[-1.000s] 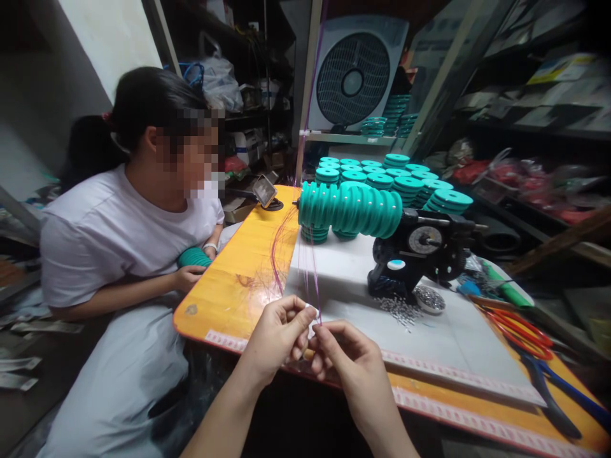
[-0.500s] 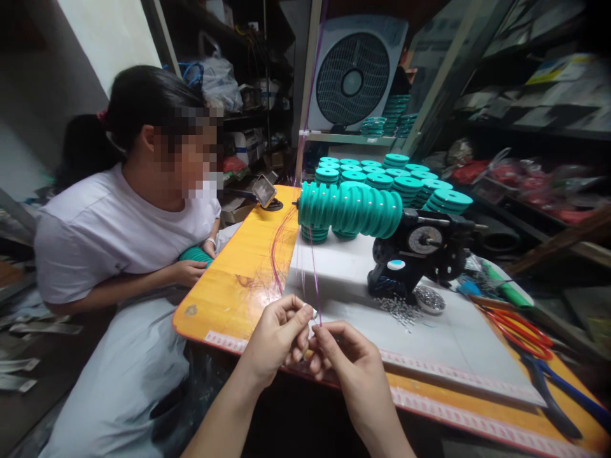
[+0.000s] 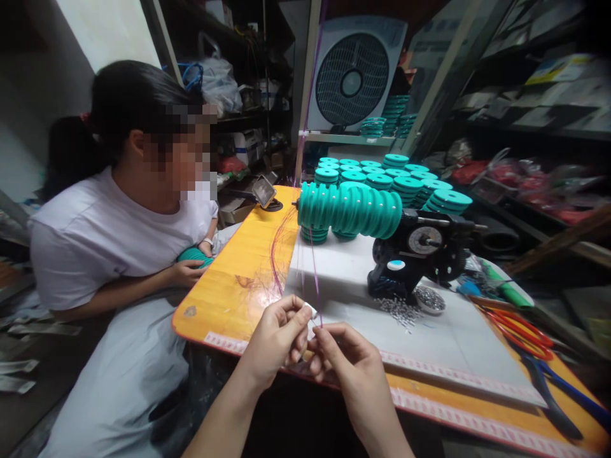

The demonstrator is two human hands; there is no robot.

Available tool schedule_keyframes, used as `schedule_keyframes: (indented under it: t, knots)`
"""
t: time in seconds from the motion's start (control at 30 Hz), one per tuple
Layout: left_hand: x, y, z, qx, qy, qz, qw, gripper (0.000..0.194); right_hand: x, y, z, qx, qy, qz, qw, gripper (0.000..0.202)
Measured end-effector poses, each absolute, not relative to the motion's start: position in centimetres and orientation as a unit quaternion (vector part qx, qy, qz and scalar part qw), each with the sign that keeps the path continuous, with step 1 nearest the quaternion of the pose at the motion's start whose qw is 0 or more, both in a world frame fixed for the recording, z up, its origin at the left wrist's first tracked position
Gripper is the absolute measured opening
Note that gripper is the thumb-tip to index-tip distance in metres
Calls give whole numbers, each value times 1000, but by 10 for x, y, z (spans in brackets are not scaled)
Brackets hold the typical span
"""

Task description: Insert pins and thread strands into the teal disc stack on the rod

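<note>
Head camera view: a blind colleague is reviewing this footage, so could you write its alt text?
The right hand pinches thin purple strands close beside the left hand, at the near edge of a yellow table. Beyond, a row of green grooved spools is mounted on a black machine. At left, a person in a white shirt holds a green piece.

Purple wires (image 3: 316, 286) obstruct left; board (image 3: 443, 356) passable front-right.
</note>
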State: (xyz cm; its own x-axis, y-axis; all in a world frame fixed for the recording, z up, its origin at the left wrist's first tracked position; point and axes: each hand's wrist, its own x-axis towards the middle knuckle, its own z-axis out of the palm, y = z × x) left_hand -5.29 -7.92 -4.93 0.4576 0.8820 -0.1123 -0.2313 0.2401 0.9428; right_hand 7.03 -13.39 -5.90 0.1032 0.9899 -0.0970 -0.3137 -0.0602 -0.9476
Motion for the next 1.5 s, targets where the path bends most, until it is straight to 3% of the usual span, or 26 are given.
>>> schedule_keyframes:
  t: [0.6, 0.73, 0.9, 1.5]
  knots:
    - [-52, -81, -46, 435, 332, 512, 662, 25, 74, -137, -59, -492, -377, 539, 570, 29]
    - [-44, -85, -44, 373, 333, 472, 727, 28, 75, -138, -58, -482, -388, 535, 575, 28]
    - [-41, -88, -45, 447, 352, 400, 719, 32, 73, -139, -56, -483, -418, 528, 560, 28]
    - [-43, -86, -49, 455, 365, 424, 693, 33, 73, -142, -59, -475, -399, 534, 575, 26]
